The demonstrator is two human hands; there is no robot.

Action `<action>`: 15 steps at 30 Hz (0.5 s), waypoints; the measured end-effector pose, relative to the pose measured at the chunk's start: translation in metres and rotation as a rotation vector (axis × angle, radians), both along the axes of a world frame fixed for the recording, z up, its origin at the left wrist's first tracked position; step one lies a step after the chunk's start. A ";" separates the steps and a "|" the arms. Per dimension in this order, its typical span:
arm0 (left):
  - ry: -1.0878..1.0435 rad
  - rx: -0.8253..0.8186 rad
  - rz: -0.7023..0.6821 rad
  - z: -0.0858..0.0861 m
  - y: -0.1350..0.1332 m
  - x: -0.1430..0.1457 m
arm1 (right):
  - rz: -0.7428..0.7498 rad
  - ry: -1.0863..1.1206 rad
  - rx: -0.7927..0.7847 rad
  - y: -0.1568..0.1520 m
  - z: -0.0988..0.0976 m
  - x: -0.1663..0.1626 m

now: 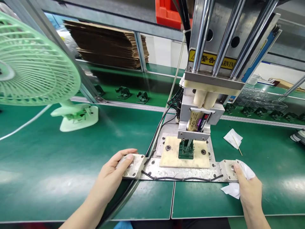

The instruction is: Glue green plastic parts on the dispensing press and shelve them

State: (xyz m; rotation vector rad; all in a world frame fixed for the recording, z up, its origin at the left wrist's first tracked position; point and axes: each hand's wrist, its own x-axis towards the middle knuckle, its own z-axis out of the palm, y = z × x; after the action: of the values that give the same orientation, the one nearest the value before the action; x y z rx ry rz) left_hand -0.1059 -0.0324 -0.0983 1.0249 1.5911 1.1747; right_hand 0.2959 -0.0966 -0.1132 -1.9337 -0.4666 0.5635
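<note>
on the smooth green surface (59,165) lies a metal bar (171,173), long axis left to right, its left block (137,170) grasped by the left hand (116,167), its right block (228,168) under the right hand's (249,187) thumb, other fingers hidden, their grip i cannot tell, while a twin cartridge (193,121) points down to a green plastic part (186,152).

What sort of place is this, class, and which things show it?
Probably a factory workbench: a machine bears a warning label, similar green parts stand behind, and cardboard is stacked there.
</note>
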 end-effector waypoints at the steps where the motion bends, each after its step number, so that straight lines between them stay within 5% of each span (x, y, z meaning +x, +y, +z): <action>1: -0.003 -0.003 0.002 0.000 0.000 0.000 | -0.002 0.000 -0.002 0.000 0.000 0.000; 15: 0.001 -0.008 0.001 0.004 -0.001 0.001 | 0.013 -0.012 0.018 -0.002 -0.008 0.004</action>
State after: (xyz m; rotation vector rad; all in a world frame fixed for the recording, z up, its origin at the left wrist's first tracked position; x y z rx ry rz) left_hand -0.1047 -0.0337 -0.0939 1.0198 1.5962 1.1672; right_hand 0.3003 -0.0985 -0.1208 -1.9188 -0.4908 0.5553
